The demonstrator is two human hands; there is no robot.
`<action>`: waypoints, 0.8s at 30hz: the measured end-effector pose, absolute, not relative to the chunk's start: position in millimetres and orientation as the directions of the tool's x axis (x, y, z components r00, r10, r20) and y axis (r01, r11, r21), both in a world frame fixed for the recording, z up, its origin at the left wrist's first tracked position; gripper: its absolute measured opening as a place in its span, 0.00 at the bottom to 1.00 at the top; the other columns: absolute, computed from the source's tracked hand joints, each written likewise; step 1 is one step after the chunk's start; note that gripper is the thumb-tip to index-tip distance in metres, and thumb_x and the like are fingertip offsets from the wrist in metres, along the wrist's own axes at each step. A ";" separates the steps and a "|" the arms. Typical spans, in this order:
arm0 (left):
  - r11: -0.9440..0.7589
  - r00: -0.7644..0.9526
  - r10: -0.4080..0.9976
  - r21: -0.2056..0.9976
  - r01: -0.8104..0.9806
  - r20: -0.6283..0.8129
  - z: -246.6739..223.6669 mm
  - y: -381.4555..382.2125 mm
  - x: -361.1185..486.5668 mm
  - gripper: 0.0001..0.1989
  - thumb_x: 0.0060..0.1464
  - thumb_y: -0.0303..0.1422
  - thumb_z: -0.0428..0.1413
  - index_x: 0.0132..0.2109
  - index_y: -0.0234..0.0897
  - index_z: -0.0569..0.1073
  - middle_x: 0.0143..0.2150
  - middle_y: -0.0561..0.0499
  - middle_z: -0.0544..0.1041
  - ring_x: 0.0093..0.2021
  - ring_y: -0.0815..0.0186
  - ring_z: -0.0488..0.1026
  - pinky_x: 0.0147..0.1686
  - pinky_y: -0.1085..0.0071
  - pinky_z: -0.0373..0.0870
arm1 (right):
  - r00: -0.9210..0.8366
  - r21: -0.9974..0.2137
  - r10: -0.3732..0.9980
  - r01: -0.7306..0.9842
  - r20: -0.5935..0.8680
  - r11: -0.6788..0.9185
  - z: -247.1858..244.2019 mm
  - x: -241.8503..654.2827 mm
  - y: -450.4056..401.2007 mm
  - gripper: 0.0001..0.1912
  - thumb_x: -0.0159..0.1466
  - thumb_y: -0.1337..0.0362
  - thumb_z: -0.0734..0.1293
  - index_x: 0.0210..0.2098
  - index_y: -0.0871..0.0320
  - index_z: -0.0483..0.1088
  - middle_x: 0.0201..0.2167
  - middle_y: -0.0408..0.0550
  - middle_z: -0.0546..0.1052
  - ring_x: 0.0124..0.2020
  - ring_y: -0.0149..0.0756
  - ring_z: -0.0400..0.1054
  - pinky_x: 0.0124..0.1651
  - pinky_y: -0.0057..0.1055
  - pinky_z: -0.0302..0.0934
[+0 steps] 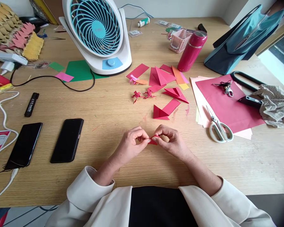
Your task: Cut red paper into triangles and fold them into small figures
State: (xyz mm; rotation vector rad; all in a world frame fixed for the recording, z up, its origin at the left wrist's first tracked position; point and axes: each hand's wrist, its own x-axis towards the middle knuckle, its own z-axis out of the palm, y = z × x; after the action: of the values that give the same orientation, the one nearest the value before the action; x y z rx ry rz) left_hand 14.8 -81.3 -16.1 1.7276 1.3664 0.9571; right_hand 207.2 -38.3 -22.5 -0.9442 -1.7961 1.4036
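Between my fingertips is a small piece of red paper (152, 141), folded, just above the wooden table. My left hand (134, 143) pinches its left end with thumb and forefinger. On the other side my right hand (171, 142) grips it the same way, hiding part of the paper. Beyond the hands lies a partly folded red paper strip (165, 109). Behind that are two small folded red paper figures (148, 93) and a pointed red folded piece (177, 94). Farther back, several red sheets (159, 75) overlap with orange and yellow strips.
White-handled scissors (219, 127) lie beside a large red sheet (223, 107) at right. A pink bottle (192, 52), a white fan (97, 34) and a teal bag (241, 41) stand at the back. Two phones (67, 140) and a black marker (31, 104) are at left.
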 end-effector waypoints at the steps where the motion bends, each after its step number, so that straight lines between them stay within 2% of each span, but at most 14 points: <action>1: -0.148 0.135 0.986 0.890 0.432 0.098 -17.0 -81.1 15.2 0.08 0.57 0.26 0.57 0.28 0.36 0.71 0.28 0.55 0.69 0.30 0.72 0.66 0.33 0.74 0.62 | -0.509 -0.985 0.860 0.127 0.038 0.119 -23.0 206.8 -38.3 0.10 0.64 0.59 0.70 0.30 0.58 0.71 0.28 0.43 0.71 0.29 0.29 0.64 0.32 0.28 0.58; 4: -0.004 0.027 1.000 0.949 0.316 -0.004 -20.6 -80.6 16.1 0.09 0.57 0.30 0.57 0.28 0.35 0.69 0.27 0.56 0.69 0.28 0.72 0.65 0.31 0.74 0.61 | -0.474 -0.999 0.880 0.035 -0.039 -0.026 -25.9 207.3 -36.8 0.10 0.63 0.57 0.71 0.37 0.57 0.73 0.32 0.44 0.74 0.32 0.31 0.66 0.35 0.28 0.61; 8: 0.218 -0.121 0.966 0.972 -0.087 -0.227 -22.0 -80.4 20.0 0.13 0.54 0.37 0.60 0.29 0.36 0.67 0.26 0.57 0.66 0.26 0.74 0.61 0.26 0.77 0.57 | -0.407 -0.976 0.907 -0.132 -0.105 -0.173 -31.8 207.0 -35.8 0.18 0.62 0.52 0.72 0.47 0.55 0.72 0.38 0.46 0.76 0.36 0.32 0.69 0.41 0.29 0.64; 10: 0.265 -0.138 0.941 0.927 -0.263 -0.309 -21.3 -80.8 25.0 0.14 0.51 0.39 0.63 0.30 0.36 0.67 0.26 0.58 0.66 0.25 0.76 0.58 0.23 0.79 0.54 | -0.395 -0.957 0.910 -0.194 -0.123 -0.214 -33.7 202.9 -38.4 0.19 0.60 0.51 0.73 0.45 0.55 0.73 0.36 0.45 0.76 0.35 0.32 0.70 0.42 0.29 0.64; 12: 0.265 -0.140 0.932 0.894 -0.361 -0.333 -21.5 -81.7 31.9 0.15 0.49 0.39 0.65 0.31 0.35 0.68 0.25 0.59 0.66 0.23 0.77 0.56 0.21 0.79 0.51 | -0.384 -0.949 0.915 -0.221 -0.126 -0.224 -34.3 196.3 -42.5 0.17 0.57 0.51 0.74 0.41 0.55 0.74 0.34 0.45 0.77 0.35 0.33 0.70 0.41 0.30 0.65; 14: 0.251 -0.137 0.935 0.882 -0.399 -0.328 -23.6 -83.0 39.0 0.16 0.48 0.39 0.66 0.30 0.35 0.68 0.23 0.59 0.65 0.21 0.78 0.55 0.20 0.80 0.51 | -0.363 -0.947 0.923 -0.236 -0.124 -0.220 -33.9 189.5 -46.2 0.17 0.55 0.52 0.76 0.37 0.55 0.75 0.33 0.45 0.78 0.36 0.35 0.71 0.43 0.32 0.65; 17: 0.272 -0.091 0.939 0.880 -0.390 -0.330 -28.3 -84.8 46.2 0.15 0.48 0.39 0.65 0.30 0.34 0.69 0.23 0.58 0.68 0.22 0.77 0.60 0.20 0.80 0.55 | -0.371 -0.934 0.920 -0.266 -0.131 -0.240 -33.7 184.3 -48.5 0.15 0.57 0.51 0.74 0.35 0.56 0.74 0.30 0.45 0.77 0.34 0.37 0.71 0.43 0.35 0.65; 20: 0.278 -0.058 0.948 0.900 -0.337 -0.314 -29.7 -84.9 45.6 0.14 0.48 0.38 0.66 0.32 0.34 0.71 0.25 0.55 0.72 0.24 0.74 0.66 0.21 0.79 0.61 | -0.363 -0.940 0.923 -0.256 -0.125 -0.227 -35.2 186.4 -46.6 0.15 0.59 0.51 0.73 0.30 0.56 0.72 0.25 0.43 0.74 0.28 0.33 0.67 0.36 0.32 0.63; 24: 0.208 -0.104 0.967 0.955 -0.211 -0.234 -25.4 -82.3 35.5 0.13 0.50 0.38 0.65 0.35 0.34 0.73 0.25 0.55 0.72 0.24 0.73 0.68 0.21 0.77 0.66 | -0.361 -0.968 0.923 -0.153 -0.131 -0.197 -38.2 191.1 -43.5 0.18 0.57 0.49 0.73 0.28 0.57 0.69 0.24 0.42 0.71 0.25 0.30 0.62 0.29 0.28 0.58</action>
State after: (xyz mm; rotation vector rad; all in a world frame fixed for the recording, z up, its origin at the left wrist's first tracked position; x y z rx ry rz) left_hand 35.5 -82.3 -25.4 0.8359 1.2487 1.2197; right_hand 191.1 -43.5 -38.2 -0.9968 -1.2314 1.6796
